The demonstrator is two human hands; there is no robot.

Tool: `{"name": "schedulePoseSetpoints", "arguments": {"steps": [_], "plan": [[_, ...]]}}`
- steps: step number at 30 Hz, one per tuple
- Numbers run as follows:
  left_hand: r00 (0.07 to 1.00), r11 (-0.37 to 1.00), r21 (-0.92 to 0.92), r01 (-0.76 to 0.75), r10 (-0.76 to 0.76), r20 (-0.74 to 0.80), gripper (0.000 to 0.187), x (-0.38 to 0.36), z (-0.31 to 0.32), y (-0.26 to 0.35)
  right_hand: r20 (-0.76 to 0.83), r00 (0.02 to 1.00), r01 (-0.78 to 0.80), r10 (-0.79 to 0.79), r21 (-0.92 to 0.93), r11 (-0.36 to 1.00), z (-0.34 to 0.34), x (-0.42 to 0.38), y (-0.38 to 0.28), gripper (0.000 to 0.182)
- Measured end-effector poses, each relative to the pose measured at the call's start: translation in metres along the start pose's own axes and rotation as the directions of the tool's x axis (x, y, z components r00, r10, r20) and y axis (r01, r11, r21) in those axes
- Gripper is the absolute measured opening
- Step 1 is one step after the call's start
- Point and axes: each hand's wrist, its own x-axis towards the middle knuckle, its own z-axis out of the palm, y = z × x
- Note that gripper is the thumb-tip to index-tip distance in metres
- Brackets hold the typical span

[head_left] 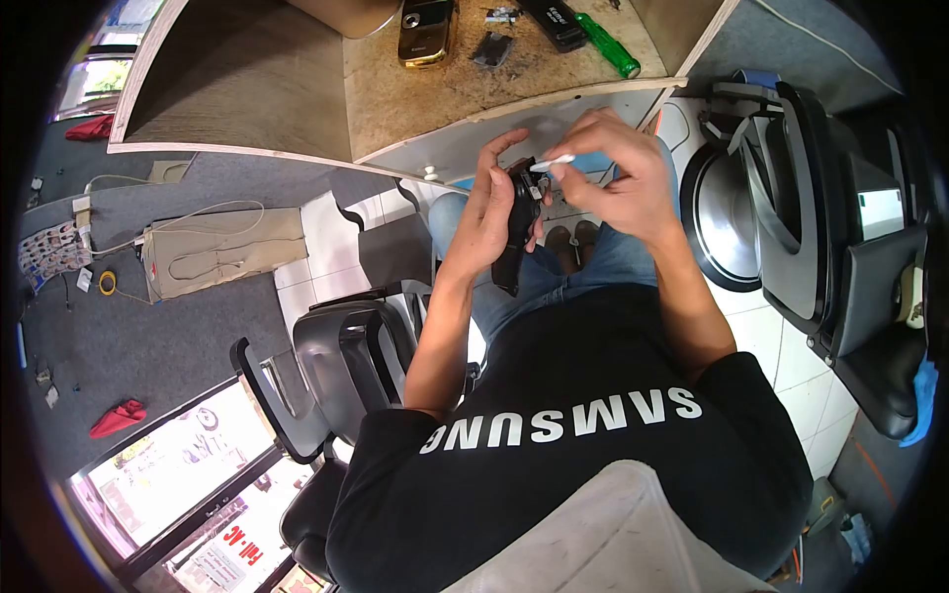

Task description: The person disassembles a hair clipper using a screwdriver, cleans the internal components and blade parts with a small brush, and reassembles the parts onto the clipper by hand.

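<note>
My left hand [484, 222] is wrapped around a black device [515, 232] that looks like a mobile phone, held upright over my lap. Small metallic parts show near its upper end. Between the thumb and finger of my right hand [625, 173] is a thin white cotton swab [556, 162]. Its tip overlaps the top of the black device in this view. Both hands are just below the front edge of the wooden bench [415, 119].
On the bench lie a gold phone [427, 34], a small black piece [491, 48], a black labelled device [554, 23] and a green screwdriver [608, 45]. Black chairs stand left [346, 346] and right [803, 198]. Flattened cardboard [225, 252] lies at far left.
</note>
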Motion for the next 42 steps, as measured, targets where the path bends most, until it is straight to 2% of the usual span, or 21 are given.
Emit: {"name": "schedulePoseSetpoints", "arguments": {"steps": [2,5,8,11,14,17,20,23,26,29,32,35,38,41,42], "plan": [[1.0,1.0,0.009,-0.001,0.001,-0.003,0.078,0.0,0.0,0.0,0.081,0.995,0.058,-0.05,-0.092,0.994,0.0,0.003,0.001,0.016],[1.0,1.0,0.005,-0.011,0.011,-0.025,0.078,0.002,0.001,-0.002,-0.068,0.99,0.105,-0.125,-0.243,0.964,-0.001,0.005,0.006,0.017],[1.0,1.0,0.006,-0.004,0.004,-0.02,0.078,0.001,-0.002,-0.002,-0.01,0.998,0.054,-0.055,-0.031,0.998,-0.002,0.006,-0.007,0.018],[1.0,1.0,0.019,0.006,-0.006,-0.016,0.078,0.001,-0.002,-0.003,0.075,0.99,0.132,-0.122,-0.156,0.979,0.003,0.006,-0.002,0.018],[1.0,1.0,-0.008,0.002,-0.003,-0.026,0.078,0.001,0.0,-0.004,-0.089,0.987,0.106,-0.132,-0.251,0.962,0.003,0.006,0.004,0.017],[1.0,1.0,-0.03,0.002,-0.002,-0.008,0.078,0.001,-0.003,-0.003,-0.049,0.999,-0.022,0.023,0.024,0.999,0.005,0.0,-0.005,0.016],[1.0,1.0,0.001,-0.002,0.002,-0.029,0.085,0.001,0.001,-0.002,-0.006,0.999,0.043,-0.045,-0.172,0.984,0.004,0.004,-0.003,0.016],[0.998,0.999,0.033,-0.009,0.01,-0.06,0.089,0.0,0.005,-0.001,-0.193,0.967,-0.181,0.169,-0.045,0.982,0.009,-0.002,-0.001,0.017],[0.998,0.999,0.047,-0.004,0.007,-0.058,0.09,-0.001,0.004,0.0,-0.084,0.979,-0.167,0.188,0.215,0.962,0.008,-0.003,-0.002,0.014],[0.999,0.997,0.064,-0.031,0.033,-0.032,0.09,0.0,0.004,0.0,-0.033,0.97,-0.242,0.24,-0.139,0.96,0.005,-0.005,0.003,0.016],[0.995,0.994,0.084,-0.073,0.078,-0.057,0.088,-0.002,0.004,-0.002,-0.125,0.936,-0.313,0.329,0.133,0.94,0.005,-0.01,0.01,0.016],[0.985,0.968,0.207,-0.144,0.161,-0.068,0.089,-0.002,0.001,-0.008,-0.077,0.953,-0.239,0.294,0.407,0.882,0.005,-0.004,-0.001,0.011],[0.974,0.93,0.314,-0.189,0.219,-0.064,0.096,0.0,0.003,-0.004,0.021,0.936,-0.35,0.35,-0.029,0.936,-0.002,0.0,-0.007,0.015],[0.973,0.927,0.33,-0.179,0.216,-0.079,0.101,0.0,0.007,0.001,-0.113,0.937,-0.321,0.331,0.098,0.942,0.002,-0.007,0.013,0.015],[0.975,0.931,0.324,-0.167,0.205,-0.087,0.102,-0.001,0.007,0.001,-0.085,0.935,-0.321,0.345,0.214,0.923,0.001,-0.006,0.01,0.014]]}}
